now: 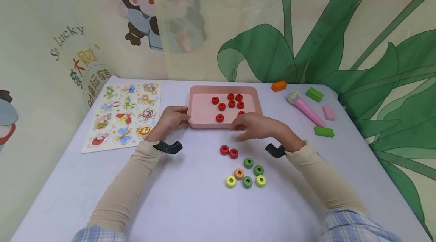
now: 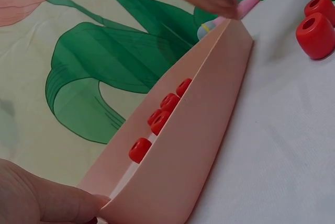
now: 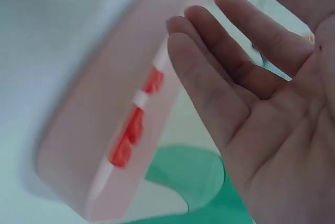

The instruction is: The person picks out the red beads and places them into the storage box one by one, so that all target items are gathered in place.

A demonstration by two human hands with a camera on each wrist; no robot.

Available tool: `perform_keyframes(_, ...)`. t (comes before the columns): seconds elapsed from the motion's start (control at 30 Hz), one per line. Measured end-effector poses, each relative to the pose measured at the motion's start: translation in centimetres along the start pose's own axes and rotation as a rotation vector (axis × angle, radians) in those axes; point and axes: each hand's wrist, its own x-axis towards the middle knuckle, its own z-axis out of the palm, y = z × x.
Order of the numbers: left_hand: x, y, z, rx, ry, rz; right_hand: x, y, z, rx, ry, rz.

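Your left hand (image 1: 172, 119) is gripping the near left corner of the pink tray (image 1: 204, 100), thumb curled onto the rim, as the left wrist view is showing from close up. Your right hand (image 1: 260, 126) is hovering over the tray's near right corner with its fingers straight and relaxed, holding nothing; the right wrist view is showing the bare palm beside the tray wall. The tray is sitting on the white table (image 1: 177, 196), toward its far middle, and 8 red rings (image 1: 231, 103) are lying loose inside it, 1 partly hidden by your right hand. Just nearer to you than the tray, 2 more red rings (image 1: 229, 151) are lying touching each other on the table. Nearer still, a small cluster is lying: 3 green rings (image 1: 248, 163), 2 yellow rings (image 1: 231, 181) and 1 orange ring (image 1: 239, 174). To your left, an insect puzzle board (image 1: 124, 113) is lying flat. To your right, a pink toy microphone (image 1: 304, 107) is lying among an orange block (image 1: 279, 86), 2 green blocks (image 1: 324, 131) and a pink block (image 1: 328, 113).
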Motion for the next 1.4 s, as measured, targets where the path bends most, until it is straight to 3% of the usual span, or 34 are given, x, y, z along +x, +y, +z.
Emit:
perform_keyframes(0.23,0.0,0.0,-0.2,-0.018,0.003,0.019,0.5,-0.8,2.8,-0.108,-0.125,0.029)
perform_keyframes(0.37,0.1,-0.1,-0.2,-0.02,0.006,0.015,0.8,-0.9,3.6,-0.137,-0.149,0.009)
perform_keyframes(0.63,0.1,0.2,-0.4,-0.005,0.018,0.003,0.9,-0.7,3.9,-0.092,-0.148,-0.019)
perform_keyframes(0.8,0.2,0.1,-0.4,-0.011,0.025,-0.002,0.6,-0.6,2.3,0.007,-0.124,-0.037)
perform_keyframes(1.0,0.1,0.1,-0.5,-0.004,0.032,0.005,1.5,-0.8,-2.0,0.044,0.011,-0.114)
perform_keyframes(1.2,-0.1,0.0,-0.3,-0.006,0.041,0.009,5.2,-0.3,-5.4,0.066,0.115,-0.102)
perform_keyframes(1.4,-0.2,-0.3,0.1,-0.001,0.03,0.007,9.9,0.6,-5.9,0.118,0.122,-0.034)
